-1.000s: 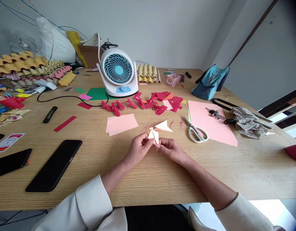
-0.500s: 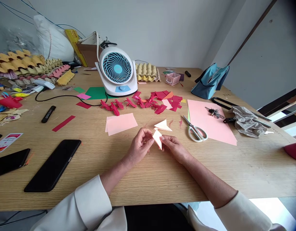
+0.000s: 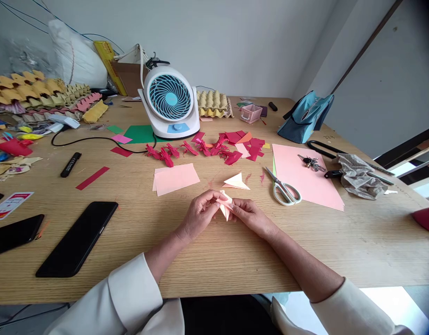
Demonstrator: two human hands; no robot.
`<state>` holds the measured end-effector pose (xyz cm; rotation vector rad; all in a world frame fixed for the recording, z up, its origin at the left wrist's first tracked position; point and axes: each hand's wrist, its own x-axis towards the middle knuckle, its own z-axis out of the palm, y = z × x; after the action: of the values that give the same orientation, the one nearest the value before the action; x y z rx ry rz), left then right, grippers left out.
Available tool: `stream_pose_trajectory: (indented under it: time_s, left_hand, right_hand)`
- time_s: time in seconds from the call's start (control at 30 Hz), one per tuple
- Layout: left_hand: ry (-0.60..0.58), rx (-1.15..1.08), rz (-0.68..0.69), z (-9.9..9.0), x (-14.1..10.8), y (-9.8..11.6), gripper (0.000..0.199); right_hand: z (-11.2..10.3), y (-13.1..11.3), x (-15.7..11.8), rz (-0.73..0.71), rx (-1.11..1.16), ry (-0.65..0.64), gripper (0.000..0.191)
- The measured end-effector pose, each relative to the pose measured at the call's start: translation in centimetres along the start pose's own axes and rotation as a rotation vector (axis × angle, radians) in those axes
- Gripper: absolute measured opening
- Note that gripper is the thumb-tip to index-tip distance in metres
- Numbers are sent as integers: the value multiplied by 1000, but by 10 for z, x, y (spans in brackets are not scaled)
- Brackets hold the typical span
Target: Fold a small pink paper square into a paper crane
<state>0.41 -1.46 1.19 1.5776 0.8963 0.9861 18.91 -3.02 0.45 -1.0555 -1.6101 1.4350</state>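
1. The wooden table (image 3: 186,274) bore the whole spread, with the work near its front edge.
2. The fan (image 3: 170,100) stood behind the coloured paper.
3. The large pink sheets (image 3: 301,186) lay flat to the right, unfolded.
4. A row of red paper shapes (image 3: 202,148) lay in front of the fan, apparently folded already.
5. The left hand (image 3: 197,213) and right hand (image 3: 253,217) met at the middle, thumbs and fingers pinched closed on one piece; the far fingers were partly hidden.
6. The pale pink slips (image 3: 177,180) lay flat beyond the left hand, not yet folded.
7. The scissors (image 3: 287,193) lay at the large sheets' left edge, untouched.
8. The pointed folded piece (image 3: 237,181) rested just beyond the hands, seemingly part-folded.
9. The held paper piece (image 3: 225,212) sat between both hands' fingertips, creased, with a pointed lower end; its folding looked well advanced, but the fingers hid how much remained.
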Motion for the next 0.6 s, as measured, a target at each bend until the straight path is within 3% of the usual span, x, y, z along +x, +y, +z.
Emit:
stream_pose_trajectory:
  time_s: [0.13, 0.2, 0.3, 0.43, 0.6]
  left_hand:
    - [69, 50, 19, 2, 1, 1, 19]
    - [81, 76, 34, 3, 2, 0, 20]
    - [48, 126, 30, 4, 3, -4, 17]
    - [-2, 148, -11, 7, 2, -6, 11]
    - [4, 161, -49, 11, 2, 1, 12]
  right_hand:
    - [4, 11, 3, -86, 75, 117, 36]
    - [5, 14, 3, -146, 97, 192, 40]
    - [5, 10, 1, -224, -64, 296, 33]
    - [4, 2, -2, -348, -212, 302, 19]
    - [3, 5, 0, -266, -42, 307, 26]
